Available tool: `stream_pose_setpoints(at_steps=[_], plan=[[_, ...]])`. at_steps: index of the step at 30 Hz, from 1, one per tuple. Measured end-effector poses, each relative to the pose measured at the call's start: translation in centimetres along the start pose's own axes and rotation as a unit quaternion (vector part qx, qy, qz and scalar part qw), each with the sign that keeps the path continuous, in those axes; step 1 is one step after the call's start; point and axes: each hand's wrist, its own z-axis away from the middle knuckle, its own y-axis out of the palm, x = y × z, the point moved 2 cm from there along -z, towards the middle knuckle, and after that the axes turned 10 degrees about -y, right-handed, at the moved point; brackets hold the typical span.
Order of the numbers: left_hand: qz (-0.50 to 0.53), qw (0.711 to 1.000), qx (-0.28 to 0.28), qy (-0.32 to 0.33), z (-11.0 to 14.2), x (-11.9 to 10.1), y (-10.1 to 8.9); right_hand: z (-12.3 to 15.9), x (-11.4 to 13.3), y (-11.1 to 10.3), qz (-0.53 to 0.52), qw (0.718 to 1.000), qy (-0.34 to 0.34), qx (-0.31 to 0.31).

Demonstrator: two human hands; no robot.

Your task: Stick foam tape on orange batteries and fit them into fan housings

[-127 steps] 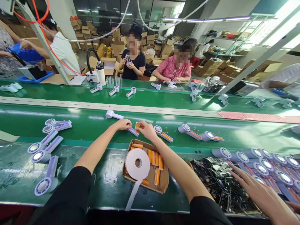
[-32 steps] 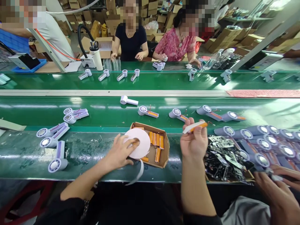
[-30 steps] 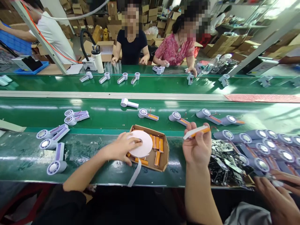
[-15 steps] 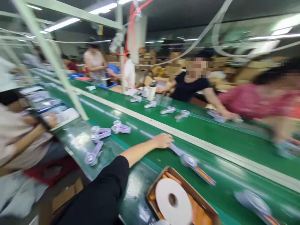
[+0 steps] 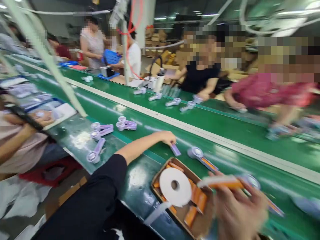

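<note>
My left hand (image 5: pixel 168 137) reaches over the green belt, fingers closed on a lavender handled device whose flat end (image 5: pixel 175 150) sticks out toward the right; the rest of it is hidden by the hand. My right hand (image 5: pixel 241 206), blurred in the foreground, pinches an orange block (image 5: pixel 226 182) with a whitish end pointing left. Just right of the left hand lies a round-headed device (image 5: pixel 196 152) with orange in its handle. Another such device (image 5: pixel 252 181) is partly hidden behind the right hand. Between my hands stands a cardboard box (image 5: pixel 183 226) holding orange blocks (image 5: pixel 191 215) and a white roll (image 5: pixel 175 187).
Several lavender devices (image 5: pixel 96 155) lie on the bench at left, more (image 5: pixel 173 102) along the belt's far side. A pale divider strip (image 5: pixel 155 115) runs down the belt (image 5: pixel 140 140). Co-workers sit opposite and at left. A slanted post (image 5: pixel 57 73) rises at left.
My right hand has come into view with an orange block. My left hand has shifted slightly, and the device in it has parted from the neighbouring one. The camera view has tilted down.
</note>
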Motion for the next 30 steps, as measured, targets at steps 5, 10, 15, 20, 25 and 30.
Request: stream_pose_setpoints(at_steps=[5,10,15,20,25,30], plan=[[0.072,0.996,-0.042,0.003,-2.0,2.7,2.6,-6.9,-6.1,4.0,0.17,0.983,-0.004,0.074],[0.114,0.991,-0.067,-0.035,-2.1,2.2,3.9,-9.7,-11.5,6.7,0.283,0.939,0.012,0.195],[0.14,0.985,-0.077,-0.057,-2.8,1.6,4.0,-9.0,-12.0,6.7,0.397,0.87,0.019,0.291],[0.157,0.98,-0.099,-0.071,-2.5,0.4,4.2,-8.6,-11.3,7.4,0.494,0.777,0.027,0.388],[0.173,0.976,-0.106,-0.076,-2.5,-1.0,4.1,-8.9,-11.2,7.9,0.549,0.703,0.042,0.451],[0.165,0.976,-0.095,-0.106,-1.5,-2.1,3.3,-9.1,-11.3,8.9,0.541,0.68,0.041,0.493]])
